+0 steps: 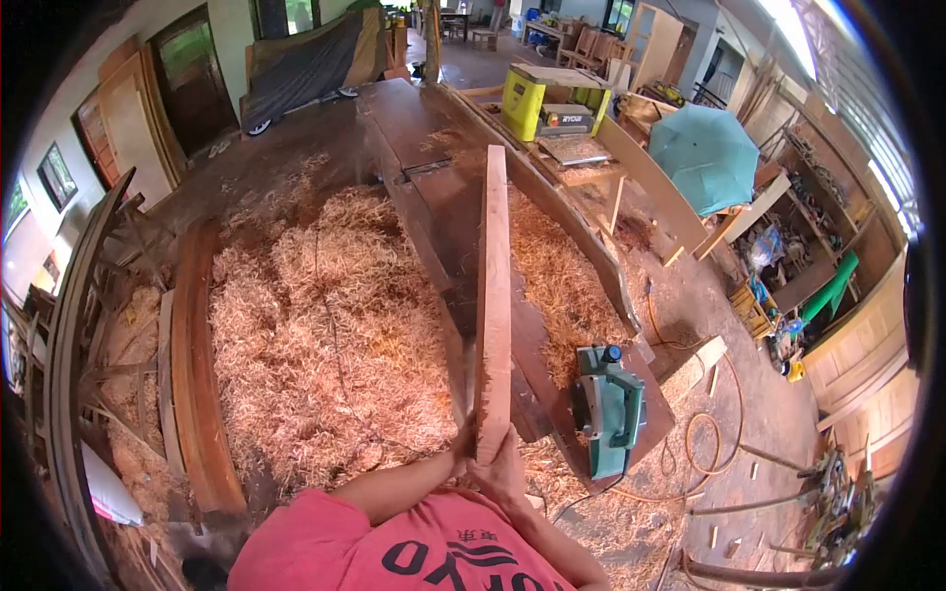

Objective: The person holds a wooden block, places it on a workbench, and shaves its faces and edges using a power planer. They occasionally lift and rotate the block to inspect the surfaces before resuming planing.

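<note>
From here, left grip (463, 448) and right grip (503, 470) both wrapped round plank (495, 315) at its near end, likely balancing its length near surface (443, 212) left edge, planer (609, 414) on near end, probably for reach.

Pinkish-red T-shirt (424, 520), short-sleeved; the left sleeve (315, 527) hangs loose and creased, the forearms (419, 490) bare. Chest carries large dark block letters (402, 559), an O and a Y legible, the rest running off below. Centre: small dark characters (475, 535) with curved stripes.
</note>
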Tool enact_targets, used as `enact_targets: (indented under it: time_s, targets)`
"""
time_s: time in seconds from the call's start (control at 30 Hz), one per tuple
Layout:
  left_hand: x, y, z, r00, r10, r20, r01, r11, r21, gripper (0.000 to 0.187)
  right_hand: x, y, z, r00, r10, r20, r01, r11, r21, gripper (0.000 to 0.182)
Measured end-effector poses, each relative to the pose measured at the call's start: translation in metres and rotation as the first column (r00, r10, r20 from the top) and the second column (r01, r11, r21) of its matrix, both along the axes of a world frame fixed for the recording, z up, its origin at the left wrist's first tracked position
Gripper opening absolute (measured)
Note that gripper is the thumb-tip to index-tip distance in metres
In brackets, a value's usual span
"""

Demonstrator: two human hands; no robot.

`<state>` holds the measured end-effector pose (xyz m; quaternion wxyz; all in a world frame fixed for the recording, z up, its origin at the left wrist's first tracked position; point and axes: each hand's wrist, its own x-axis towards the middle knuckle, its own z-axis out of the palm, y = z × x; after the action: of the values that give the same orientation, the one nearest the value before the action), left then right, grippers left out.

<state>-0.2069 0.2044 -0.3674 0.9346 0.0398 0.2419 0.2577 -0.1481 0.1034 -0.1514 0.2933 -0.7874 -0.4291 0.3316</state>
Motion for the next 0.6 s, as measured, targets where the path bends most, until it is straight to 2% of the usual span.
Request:
enact_targets:
  time_s: [0.03, 0.1, 0.13, 0.17, 0.2, 0.23, 0.27, 0.33, 0.37, 0.4, 0.43, 0.47, 0.5, 0.6]
  targets:
    - [-0.011, -0.007, 0.028, 0.974, -0.114, -0.197, 0.122, 0.992, 0.028, 0.066, 0.0, -0.004, -0.002, 1.0, -0.005, -0.015, 0.006, 0.999, 0.054, 0.097]
    - [-0.048, -0.001, 0.084, 0.78, -0.275, -0.562, 0.36, 0.932, 0.043, 0.062, 0.014, -0.005, 0.007, 0.998, -0.008, -0.056, 0.02, 0.978, 0.207, 0.093]
    - [-0.061, -0.003, 0.081, 0.925, -0.251, -0.285, 0.308, 0.936, 0.173, 0.065, 0.023, -0.012, 0.015, 0.983, -0.005, -0.183, 0.052, 0.967, 0.249, 0.091]
    - [-0.077, -0.006, 0.11, 0.926, -0.298, -0.231, 0.338, 0.927, 0.16, 0.07, 0.033, -0.023, 0.025, 0.95, -0.005, -0.313, 0.097, 0.955, 0.28, 0.089]
    - [-0.086, -0.002, 0.16, 0.922, -0.343, -0.177, 0.371, 0.914, 0.164, 0.076, 0.034, -0.022, 0.056, 0.902, 0.004, -0.432, 0.15, 0.935, 0.322, 0.087]
    - [-0.089, -0.005, 0.189, 0.938, -0.331, -0.099, 0.344, 0.924, 0.168, 0.076, 0.035, -0.028, 0.093, 0.792, -0.049, -0.609, 0.236, 0.944, 0.232, 0.078]
    - [-0.093, -0.009, 0.222, 0.946, -0.318, -0.056, 0.323, 0.931, 0.172, 0.076, 0.045, -0.033, 0.096, 0.717, -0.045, -0.696, 0.219, 0.962, 0.163, 0.07]
    - [-0.098, -0.004, 0.277, 0.955, -0.294, 0.031, 0.285, 0.943, 0.175, 0.076, 0.056, -0.032, 0.1, 0.432, 0.022, -0.902, 0.295, 0.941, 0.164, 0.07]
    - [-0.099, 0.009, 0.285, 0.977, -0.211, -0.009, 0.197, 0.894, 0.402, 0.079, 0.052, -0.027, 0.126, 0.266, 0.167, -0.949, 0.326, 0.911, 0.252, 0.075]
    - [-0.099, 0.017, 0.31, 0.988, -0.124, -0.096, 0.154, 0.889, 0.431, 0.081, 0.049, -0.028, 0.142, 0.337, 0.261, -0.904, 0.292, 0.884, 0.364, 0.084]
    - [-0.094, 0.028, 0.337, 0.993, -0.116, -0.032, 0.116, 0.868, 0.483, 0.082, 0.048, -0.017, 0.167, 0.369, 0.058, -0.928, 0.33, 0.925, 0.189, 0.103]
    - [-0.092, 0.035, 0.368, 0.993, -0.032, -0.112, 0.081, 0.885, 0.459, 0.078, 0.054, -0.01, 0.17, 0.275, 0.234, -0.933, 0.296, 0.902, 0.313, 0.11]
    - [-0.091, 0.054, 0.361, 1.0, -0.025, 0.006, 0.019, 0.866, 0.5, 0.07, 0.058, -0.005, 0.172, 0.168, 0.405, -0.899, 0.277, 0.856, 0.438, 0.118]
    - [-0.095, 0.068, 0.419, 0.995, -0.079, 0.061, 0.033, 0.835, 0.549, 0.064, 0.057, 0.015, 0.205, 0.006, 0.482, -0.876, 0.336, 0.824, 0.455, 0.123]
